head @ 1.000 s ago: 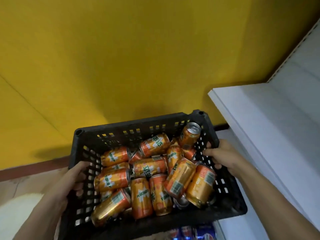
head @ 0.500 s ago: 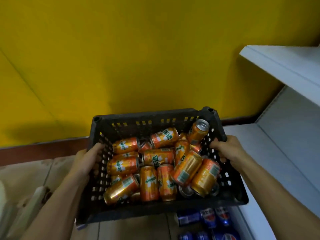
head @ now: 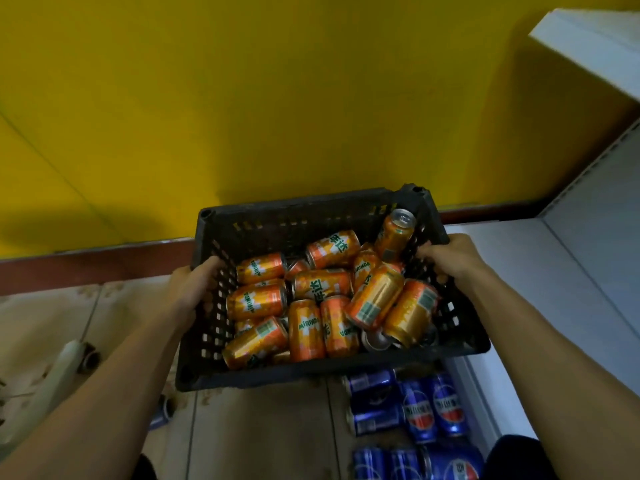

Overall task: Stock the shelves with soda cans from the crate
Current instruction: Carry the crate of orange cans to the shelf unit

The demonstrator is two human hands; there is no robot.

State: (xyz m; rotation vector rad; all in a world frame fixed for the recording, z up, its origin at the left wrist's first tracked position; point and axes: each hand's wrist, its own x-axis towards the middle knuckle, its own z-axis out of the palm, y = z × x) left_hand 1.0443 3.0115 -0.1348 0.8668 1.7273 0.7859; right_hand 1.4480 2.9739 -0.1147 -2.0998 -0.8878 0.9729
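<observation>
A black slotted plastic crate [head: 277, 216] hangs in the air in front of me, above the floor. Several orange Mirinda soda cans [head: 322, 285] lie jumbled inside it, one leaning upright in the far right corner [head: 394, 237]. My left hand [head: 194, 285] grips the crate's left wall, fingers curled through the slots. My right hand [head: 446, 258] grips the right wall near the far corner. White shelves stand to the right: a lower shelf board [head: 540, 271] level with the crate and an upper one [head: 588, 46] at the top right.
Several blue Pepsi cans [head: 415, 410] lie on the tiled floor below the crate, beside the shelf base. One more blue can [head: 161, 414] lies under the crate's left corner. A pale pipe [head: 59, 372] lies on the floor at left. A yellow wall [head: 242, 98] stands behind.
The view has tilted downward, so the crate and both hands sit lower relative to the shelves, and more floor and blue cans show. Both hands keep their grip on the crate.
</observation>
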